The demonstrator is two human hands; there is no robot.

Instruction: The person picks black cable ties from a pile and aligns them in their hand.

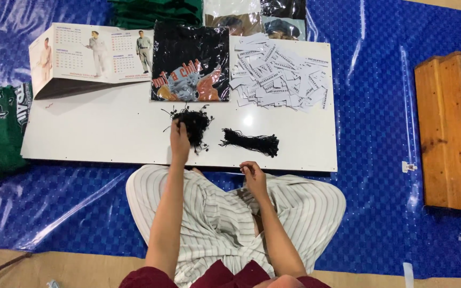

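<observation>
We see a brightly and evenly lit scene, the light coming from overhead. The white board (pixel 108 130) is nearly blown out, with a small hot spot near its middle. Broad streaks of glare run across the blue tarp (pixel 374 106), strongest at the upper left and lower left. Shadows are short and soft, one under the calendar (pixel 92 53). Focus holds across the frame, though fine print on the tags (pixel 281 69) stays unreadable. We notice slight bending toward the edges.
</observation>
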